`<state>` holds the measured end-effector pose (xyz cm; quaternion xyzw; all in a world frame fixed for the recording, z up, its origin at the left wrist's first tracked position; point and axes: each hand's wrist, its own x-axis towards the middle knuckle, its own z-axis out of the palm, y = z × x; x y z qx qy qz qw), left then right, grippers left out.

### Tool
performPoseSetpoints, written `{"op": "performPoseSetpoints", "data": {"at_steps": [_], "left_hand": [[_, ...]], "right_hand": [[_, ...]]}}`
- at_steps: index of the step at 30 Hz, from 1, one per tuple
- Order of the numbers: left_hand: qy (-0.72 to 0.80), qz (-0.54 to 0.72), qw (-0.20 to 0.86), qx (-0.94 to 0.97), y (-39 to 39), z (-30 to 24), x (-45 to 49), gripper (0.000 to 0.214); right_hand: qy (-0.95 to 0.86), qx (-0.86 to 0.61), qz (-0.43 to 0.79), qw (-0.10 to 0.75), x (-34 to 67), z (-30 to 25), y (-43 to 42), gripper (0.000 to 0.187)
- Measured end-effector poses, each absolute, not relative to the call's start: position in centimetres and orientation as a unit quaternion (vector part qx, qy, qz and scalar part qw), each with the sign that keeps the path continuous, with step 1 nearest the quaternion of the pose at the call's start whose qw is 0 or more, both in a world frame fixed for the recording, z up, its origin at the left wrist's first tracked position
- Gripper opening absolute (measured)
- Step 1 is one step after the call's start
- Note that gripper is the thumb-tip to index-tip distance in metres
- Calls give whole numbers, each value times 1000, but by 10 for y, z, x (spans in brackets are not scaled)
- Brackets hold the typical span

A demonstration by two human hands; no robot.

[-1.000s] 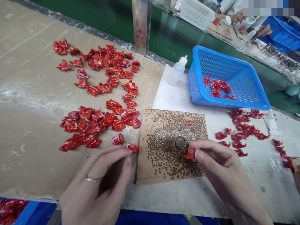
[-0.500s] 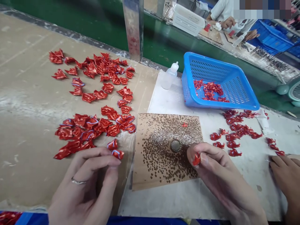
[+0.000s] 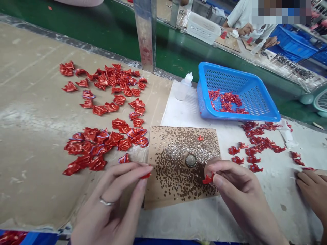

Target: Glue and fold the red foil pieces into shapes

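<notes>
My left hand (image 3: 114, 200), with a ring on one finger, pinches a small red folded foil piece (image 3: 145, 176) at the left edge of a brown glue-spotted card (image 3: 178, 183). My right hand (image 3: 235, 190) pinches another red foil piece (image 3: 208, 178) over the card's right side. A small round metal cap (image 3: 190, 160) sits in the card's middle, between the two hands. A heap of red foil pieces (image 3: 102, 136) lies to the left on the tan sheet.
A blue basket (image 3: 258, 98) with some red pieces stands at the back right, a small clear dropper bottle (image 3: 183, 87) beside it. More red pieces (image 3: 258, 144) lie right of the card. Another person's hand (image 3: 313, 187) rests at the right edge. A metal post (image 3: 145, 34) rises behind.
My left hand moved right with its red piece to the card's left edge. My right hand turned its piece and shifted slightly. The view tilted a little.
</notes>
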<state>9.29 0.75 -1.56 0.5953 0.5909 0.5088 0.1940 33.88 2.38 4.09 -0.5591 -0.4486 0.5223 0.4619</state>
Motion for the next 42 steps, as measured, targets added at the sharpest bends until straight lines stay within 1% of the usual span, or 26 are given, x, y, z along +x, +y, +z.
{"op": "performPoseSetpoints", "data": {"at_steps": [3,5,7,11,14,18,22,24,26,32,38,42], "left_hand": [[525,493,219,659,8,-7,102,41],[512,496,228,663,7,-4,111,46],[499,514,242,654,6,-3,120,44],[507,525,272,627,4,-3,134,32],[513,495,285,641,2,-1,136,35],[522,503,284,627,-2,-1,134,37],[528,515,295,607,-7,-3,135,47],[524,516,289,613,-8,-3,137,48],[532,510,275,617,-10,-3,138,44],[561,485,274,612,-9,-4,139,21],[550,482,249,635,-9,-1,140,22],[563,482,219,634,-9,7,144,17]], "right_hand": [[-466,-550,514,464,337,42,23,2],[-474,-544,505,473,336,43,22,8],[-485,-537,492,484,335,42,21,16],[-515,-519,469,495,331,40,15,41],[-536,-508,452,500,327,38,10,47],[-526,-517,451,502,319,36,6,45],[-496,-537,452,511,310,34,3,36],[-478,-548,449,520,303,32,0,33],[-461,-555,448,528,297,30,-3,31],[-472,-552,438,530,295,23,-2,29],[-502,-552,406,528,293,18,-1,28],[-495,-580,391,516,290,24,-4,22]]}}
